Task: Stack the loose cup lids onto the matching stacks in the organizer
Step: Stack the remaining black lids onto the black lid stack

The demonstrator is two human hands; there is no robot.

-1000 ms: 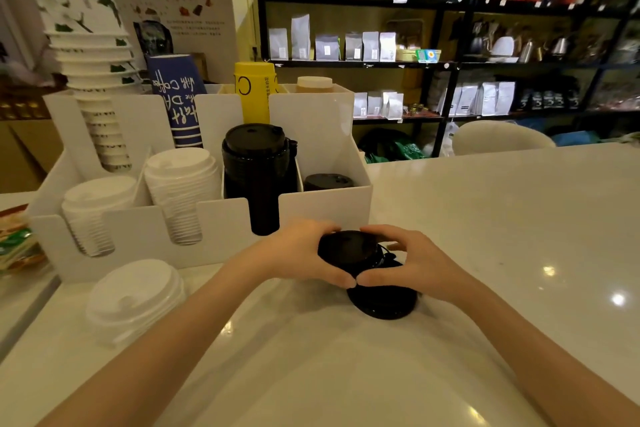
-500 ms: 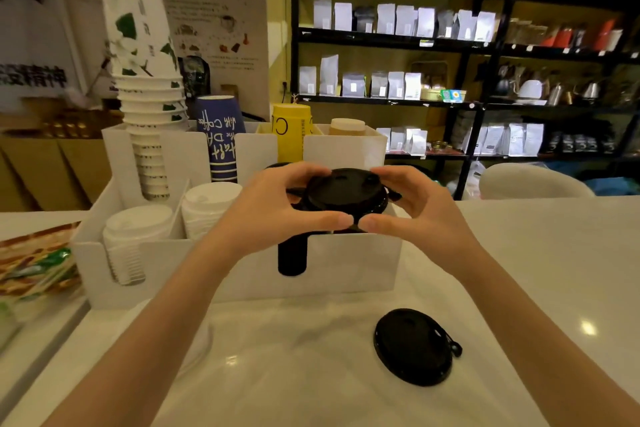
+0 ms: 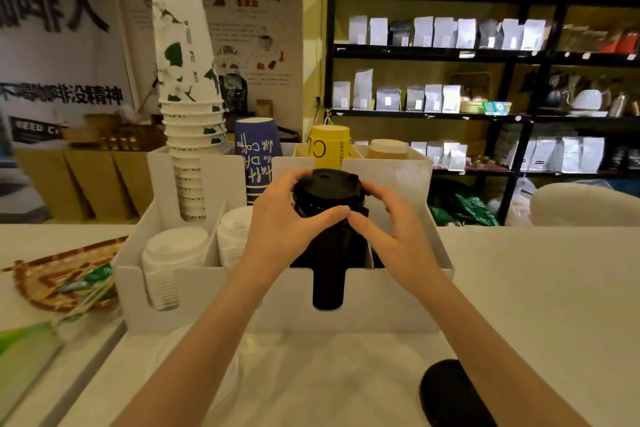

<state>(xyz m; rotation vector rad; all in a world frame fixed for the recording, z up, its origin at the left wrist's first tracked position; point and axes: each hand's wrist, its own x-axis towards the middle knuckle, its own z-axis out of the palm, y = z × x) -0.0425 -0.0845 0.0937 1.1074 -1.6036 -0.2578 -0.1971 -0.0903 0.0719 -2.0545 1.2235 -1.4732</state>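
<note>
My left hand [image 3: 280,225] and my right hand [image 3: 391,232] together grip a small stack of black lids [image 3: 327,191], held on top of the tall black lid stack [image 3: 329,274] in the white organizer [image 3: 391,302]. My thumbs meet in front of the lids. Another loose black lid [image 3: 450,395] lies on the white counter at the lower right. Two stacks of white lids [image 3: 169,253] fill the organizer's left slots. A pile of loose white lids [image 3: 180,350] sits on the counter in front, partly hidden by my left forearm.
Stacked paper cups stand in the organizer's back row: white with green print [image 3: 187,107], blue [image 3: 254,149], yellow [image 3: 329,146]. A woven tray with packets [image 3: 65,281] lies at the left. Dark shelves of bags fill the background. A white chair back [image 3: 581,204] stands behind the counter at right.
Both hands lifted black lids off the counter, carried them up and forward, and now hold them on the tall black stack. One black lid stayed on the counter.
</note>
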